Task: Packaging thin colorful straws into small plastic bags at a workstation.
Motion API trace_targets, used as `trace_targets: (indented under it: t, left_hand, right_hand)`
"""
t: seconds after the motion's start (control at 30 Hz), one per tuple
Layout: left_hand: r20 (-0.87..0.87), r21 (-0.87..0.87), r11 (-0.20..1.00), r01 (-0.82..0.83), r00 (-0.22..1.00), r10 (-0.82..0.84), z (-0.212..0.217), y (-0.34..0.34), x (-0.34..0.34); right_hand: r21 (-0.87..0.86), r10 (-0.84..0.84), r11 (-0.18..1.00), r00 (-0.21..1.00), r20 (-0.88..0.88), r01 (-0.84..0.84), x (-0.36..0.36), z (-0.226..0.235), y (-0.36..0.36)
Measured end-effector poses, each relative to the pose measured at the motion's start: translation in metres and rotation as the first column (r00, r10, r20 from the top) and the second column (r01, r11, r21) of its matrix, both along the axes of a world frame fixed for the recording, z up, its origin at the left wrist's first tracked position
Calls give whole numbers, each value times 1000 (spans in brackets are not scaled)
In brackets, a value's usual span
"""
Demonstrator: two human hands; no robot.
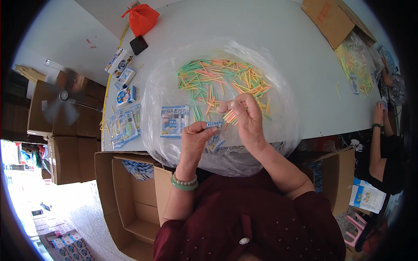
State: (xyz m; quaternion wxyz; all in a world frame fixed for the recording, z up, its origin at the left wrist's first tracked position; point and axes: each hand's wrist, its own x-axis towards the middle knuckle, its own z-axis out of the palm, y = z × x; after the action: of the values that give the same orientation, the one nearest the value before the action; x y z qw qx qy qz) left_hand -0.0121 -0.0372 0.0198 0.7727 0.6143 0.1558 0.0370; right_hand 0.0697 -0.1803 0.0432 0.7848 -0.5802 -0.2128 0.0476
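Observation:
A blue-and-white printed sachet (214, 140) is pinched at its upper edge by my left hand (196, 137). Close to its right, my right hand (247, 119) is closed round a small bundle of thin coloured sticks (230, 117), their ends pointing down and left toward the sachet. Beyond both hands a loose heap of green, pink and yellow sticks (217, 76) lies on a large clear plastic sheet (161, 82). Left of my left hand, a flat blue-and-white packet (174, 121) rests on the sheet.
Filled packets (125, 126) and small boxes (126, 95) line the table's left side, below a red bag (143, 19) and a black object (138, 45). Open cartons (135, 204) stand at the front edge. At right, another person's hand (379, 112) is near more sticks (357, 65).

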Motion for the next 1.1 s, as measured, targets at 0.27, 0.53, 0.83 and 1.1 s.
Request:
trace_targets:
  t: [0.27,0.53,0.83,1.1]
  left_hand:
    - [33,47,995,85,996,-87,9,-8,0]
    - [-20,193,976,103,995,-101,12,-10,-4]
    - [72,261,961,94,991,-116,15,-15,1]
    - [-45,335,942,-24,998,41,3,-7,-8]
  right_hand:
    - [168,0,986,999,49,-8,3,18,9]
    - [140,4,990,996,94,-17,-2,14,12]
    - [119,18,992,994,111,-31,-4,14,10]
    - [129,21,991,992,128,-38,-2,15,8]
